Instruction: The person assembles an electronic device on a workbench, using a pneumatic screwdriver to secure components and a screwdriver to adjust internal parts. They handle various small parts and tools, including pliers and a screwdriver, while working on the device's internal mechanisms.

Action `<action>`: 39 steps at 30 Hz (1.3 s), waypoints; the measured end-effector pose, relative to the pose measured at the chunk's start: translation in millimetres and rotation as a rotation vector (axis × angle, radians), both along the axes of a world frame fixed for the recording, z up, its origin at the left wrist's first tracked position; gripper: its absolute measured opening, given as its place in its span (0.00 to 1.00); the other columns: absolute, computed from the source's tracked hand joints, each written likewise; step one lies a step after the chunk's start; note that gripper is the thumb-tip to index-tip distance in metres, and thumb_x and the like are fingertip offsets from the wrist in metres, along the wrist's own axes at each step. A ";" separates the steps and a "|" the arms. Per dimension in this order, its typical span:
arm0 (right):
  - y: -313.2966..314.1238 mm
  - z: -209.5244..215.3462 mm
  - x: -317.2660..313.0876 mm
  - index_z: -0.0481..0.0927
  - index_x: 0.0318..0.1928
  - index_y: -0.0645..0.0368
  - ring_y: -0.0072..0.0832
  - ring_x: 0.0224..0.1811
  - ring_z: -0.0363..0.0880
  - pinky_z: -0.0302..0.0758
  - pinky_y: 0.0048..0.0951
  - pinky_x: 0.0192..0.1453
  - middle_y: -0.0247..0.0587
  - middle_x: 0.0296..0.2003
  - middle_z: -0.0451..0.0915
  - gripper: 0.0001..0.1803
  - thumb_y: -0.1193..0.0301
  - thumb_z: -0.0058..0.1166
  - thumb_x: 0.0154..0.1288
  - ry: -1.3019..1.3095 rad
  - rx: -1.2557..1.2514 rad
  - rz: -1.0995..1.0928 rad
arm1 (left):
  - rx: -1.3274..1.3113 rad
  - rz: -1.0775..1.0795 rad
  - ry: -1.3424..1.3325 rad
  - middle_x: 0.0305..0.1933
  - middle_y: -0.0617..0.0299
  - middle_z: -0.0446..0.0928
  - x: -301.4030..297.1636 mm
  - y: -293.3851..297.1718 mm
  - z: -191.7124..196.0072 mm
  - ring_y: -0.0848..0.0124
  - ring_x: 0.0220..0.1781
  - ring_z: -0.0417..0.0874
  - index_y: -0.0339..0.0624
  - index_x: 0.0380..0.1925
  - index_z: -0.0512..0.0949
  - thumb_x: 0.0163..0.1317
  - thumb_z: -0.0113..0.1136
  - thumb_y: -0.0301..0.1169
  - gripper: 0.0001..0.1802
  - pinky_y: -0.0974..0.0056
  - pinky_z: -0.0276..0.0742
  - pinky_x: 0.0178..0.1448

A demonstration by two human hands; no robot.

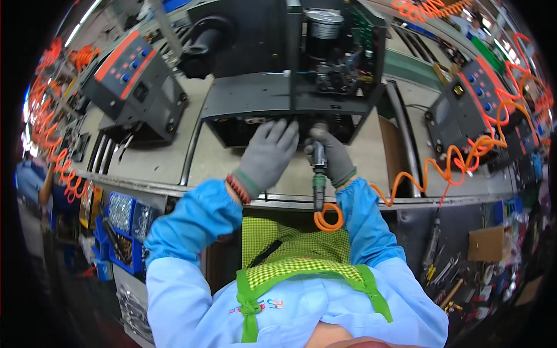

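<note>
A dark grey machine housing (249,95) stands before me with its inside exposed, a black cylindrical part (322,43) and a green circuit board (364,32) in its upper right. My left hand (268,153), in a grey glove, lies with fingers stretched out at the near lower opening; its fingertips reach the dark gap, and what they touch is hidden. My right hand (333,155), gloved too, is wrapped round an air screwdriver (319,168) with a green collar. The tool points away from me into the opening, where its tip is hidden. An orange hose (329,219) loops below it.
Similar machines with orange-edged panels stand at left (130,87) and right (473,107). A coiled orange hose (447,165) crosses the bench at right. Blue bins of fasteners (123,214) sit below left; hand tools (447,269) and a cardboard box (487,243) below right. Another person (32,180) is far left.
</note>
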State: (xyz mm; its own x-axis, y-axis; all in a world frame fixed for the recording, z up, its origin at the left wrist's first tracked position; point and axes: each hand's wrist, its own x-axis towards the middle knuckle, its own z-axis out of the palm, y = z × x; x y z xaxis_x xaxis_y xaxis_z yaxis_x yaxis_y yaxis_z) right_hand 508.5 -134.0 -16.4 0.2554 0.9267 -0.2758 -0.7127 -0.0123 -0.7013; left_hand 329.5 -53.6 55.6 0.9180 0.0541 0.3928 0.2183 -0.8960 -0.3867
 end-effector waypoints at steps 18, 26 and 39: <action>10.1 3.3 5.1 0.70 0.38 0.55 0.21 0.29 0.73 0.74 0.22 0.27 0.33 0.29 0.67 0.12 0.60 0.48 0.71 0.224 0.207 0.316 | -0.566 1.430 -0.463 0.38 0.50 0.79 -412.0 -42.9 -109.4 0.52 0.43 0.80 0.44 0.40 0.77 0.58 0.54 0.36 0.13 0.50 0.76 0.48; 11.3 3.4 -2.0 0.70 0.39 0.55 0.24 0.29 0.76 0.76 0.24 0.26 0.35 0.29 0.70 0.12 0.60 0.47 0.72 0.221 0.240 0.284 | -0.424 1.440 -0.732 0.43 0.47 0.80 -485.1 68.6 -93.4 0.50 0.47 0.80 0.42 0.46 0.77 0.57 0.56 0.39 0.18 0.53 0.74 0.54; 5.4 10.3 -5.8 0.70 0.36 0.56 0.21 0.28 0.75 0.78 0.23 0.26 0.34 0.27 0.70 0.12 0.60 0.46 0.72 0.129 0.183 0.235 | -0.656 1.729 0.234 0.52 0.49 0.78 -491.0 165.7 -90.2 0.56 0.55 0.79 0.45 0.46 0.81 0.64 0.50 0.35 0.15 0.55 0.76 0.56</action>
State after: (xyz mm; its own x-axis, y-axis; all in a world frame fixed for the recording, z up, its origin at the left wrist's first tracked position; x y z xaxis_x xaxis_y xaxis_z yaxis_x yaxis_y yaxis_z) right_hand 502.6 -128.6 -6.2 0.0020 0.9933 -0.1152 -0.7883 -0.0693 -0.6114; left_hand -161.4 112.1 -34.5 -0.2879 0.9396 -0.1848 0.9347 0.2337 -0.2678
